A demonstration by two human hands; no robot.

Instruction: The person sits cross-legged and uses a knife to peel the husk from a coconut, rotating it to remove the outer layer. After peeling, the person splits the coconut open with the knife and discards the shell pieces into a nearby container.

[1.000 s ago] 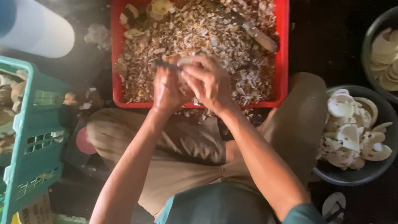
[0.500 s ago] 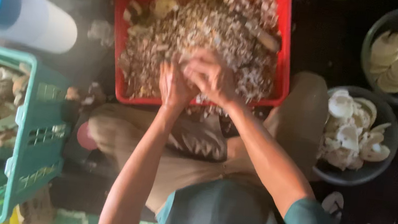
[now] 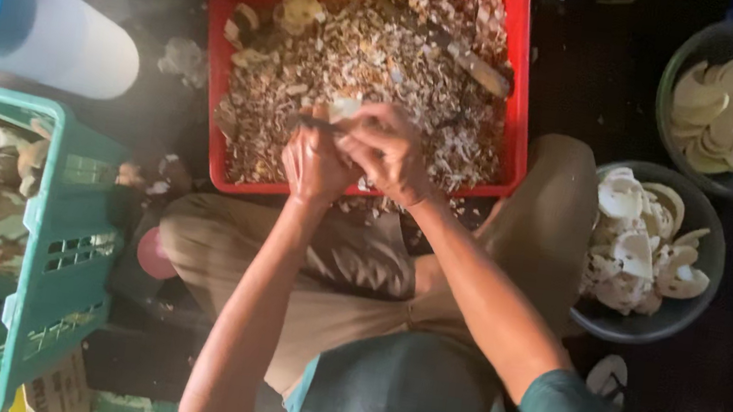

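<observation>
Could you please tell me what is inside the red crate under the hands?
The red crate holds a heap of brownish peelings and pale scraps. The left hand and right hand cover part of it; its floor is hidden.

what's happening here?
A seated person works over a red crate full of shell scraps. The left hand and right hand are pressed together around a pale piece, apparently with a thin dark tool. Two grey bowls of white pieces sit at right, a green crate at left.
</observation>
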